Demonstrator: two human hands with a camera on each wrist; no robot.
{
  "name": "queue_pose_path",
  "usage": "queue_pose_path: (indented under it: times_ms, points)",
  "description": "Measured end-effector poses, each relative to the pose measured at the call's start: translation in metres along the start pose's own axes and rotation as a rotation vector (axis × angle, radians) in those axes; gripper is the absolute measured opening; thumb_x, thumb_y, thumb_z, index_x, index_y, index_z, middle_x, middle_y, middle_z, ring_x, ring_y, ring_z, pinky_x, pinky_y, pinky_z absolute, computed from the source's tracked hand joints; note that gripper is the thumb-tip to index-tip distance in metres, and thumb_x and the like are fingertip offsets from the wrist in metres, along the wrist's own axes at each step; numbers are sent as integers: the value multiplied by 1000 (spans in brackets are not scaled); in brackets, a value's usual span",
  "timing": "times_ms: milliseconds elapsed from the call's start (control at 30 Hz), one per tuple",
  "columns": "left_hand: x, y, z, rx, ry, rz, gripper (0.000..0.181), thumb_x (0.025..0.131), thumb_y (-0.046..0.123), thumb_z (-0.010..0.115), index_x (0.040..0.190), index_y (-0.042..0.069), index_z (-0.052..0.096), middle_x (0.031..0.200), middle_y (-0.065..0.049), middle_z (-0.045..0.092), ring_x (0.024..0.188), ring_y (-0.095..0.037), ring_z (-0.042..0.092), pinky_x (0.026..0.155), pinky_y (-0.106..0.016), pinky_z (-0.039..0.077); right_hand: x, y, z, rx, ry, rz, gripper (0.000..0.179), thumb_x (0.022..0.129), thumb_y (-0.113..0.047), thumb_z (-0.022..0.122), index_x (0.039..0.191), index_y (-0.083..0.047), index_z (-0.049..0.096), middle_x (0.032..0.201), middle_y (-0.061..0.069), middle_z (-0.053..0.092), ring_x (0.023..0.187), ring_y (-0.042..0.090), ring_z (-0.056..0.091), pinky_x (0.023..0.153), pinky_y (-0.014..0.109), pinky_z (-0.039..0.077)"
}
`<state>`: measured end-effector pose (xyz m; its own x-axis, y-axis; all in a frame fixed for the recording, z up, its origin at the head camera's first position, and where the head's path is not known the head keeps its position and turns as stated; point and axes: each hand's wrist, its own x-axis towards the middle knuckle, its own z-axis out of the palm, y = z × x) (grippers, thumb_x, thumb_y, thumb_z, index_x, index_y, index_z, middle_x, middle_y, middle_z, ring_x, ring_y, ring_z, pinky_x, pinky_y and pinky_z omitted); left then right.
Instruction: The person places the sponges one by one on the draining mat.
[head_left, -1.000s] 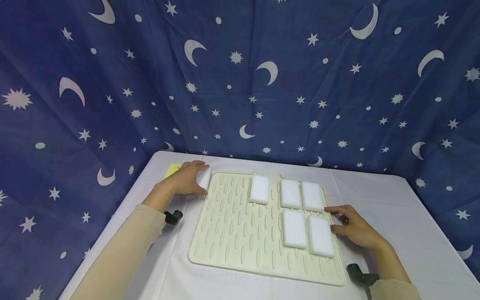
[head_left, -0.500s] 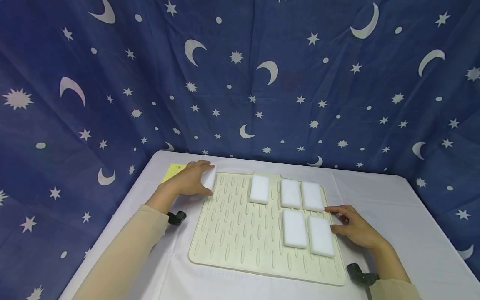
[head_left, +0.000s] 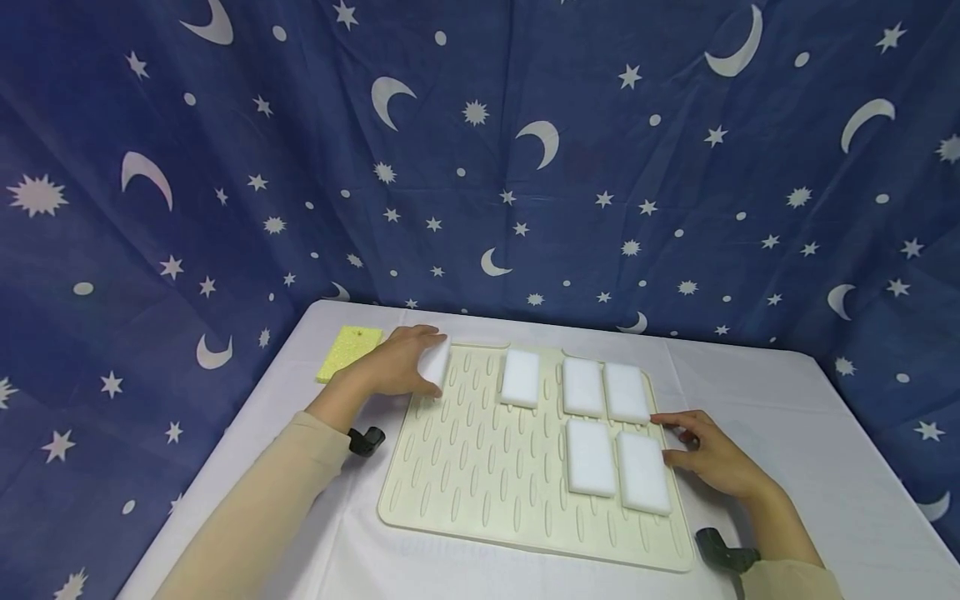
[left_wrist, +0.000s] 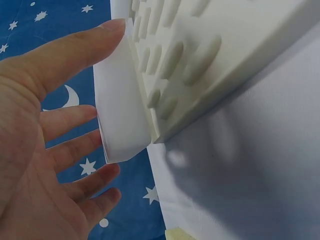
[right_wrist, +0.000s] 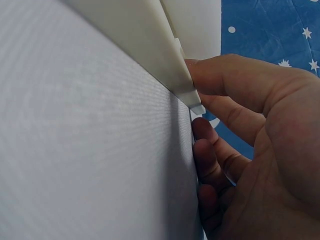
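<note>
My left hand (head_left: 402,362) pinches a white block-shaped sponge (head_left: 435,365) by its edges, at the far left corner of the cream ridged mat (head_left: 465,483). In the left wrist view the thumb lies on one side of the sponge (left_wrist: 120,100), with fingers at its opposite edge. My right hand (head_left: 708,454) rests at the mat's right edge, thumb and index finger touching near the two rightmost sponges. In the right wrist view the thumb meets the mat's rim (right_wrist: 175,70), the other fingers loosely bent. Several white sponges (head_left: 590,458) lie flat on the mat, mostly on its right side.
A yellow sponge (head_left: 350,352) lies on the white tablecloth (head_left: 352,533) left of the mat, behind my left forearm. A blue curtain (head_left: 450,150) with moons and stars hangs behind the table. One white sponge (head_left: 520,377) sits alone at the mat's back middle.
My left hand has moved right with the white sponge, from beside the mat to over its far left corner, uncovering more of the yellow sponge. The right hand stays in place.
</note>
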<state>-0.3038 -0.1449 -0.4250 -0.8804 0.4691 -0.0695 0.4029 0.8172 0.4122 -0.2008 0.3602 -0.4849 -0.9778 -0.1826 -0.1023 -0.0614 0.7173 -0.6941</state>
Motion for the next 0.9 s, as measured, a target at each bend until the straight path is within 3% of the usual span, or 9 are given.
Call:
queue_pose_path:
  times_ms: [900]
  points:
    - [14,19,16,-19,-29,35,97,81,42,87,160,12,39,169,-12,30,156,-36,27,125,-51,30,1,2,0,-23,8,-15,57,87,-18,80,141,-11,63,126,16,50,106,26,43,84,37,41]
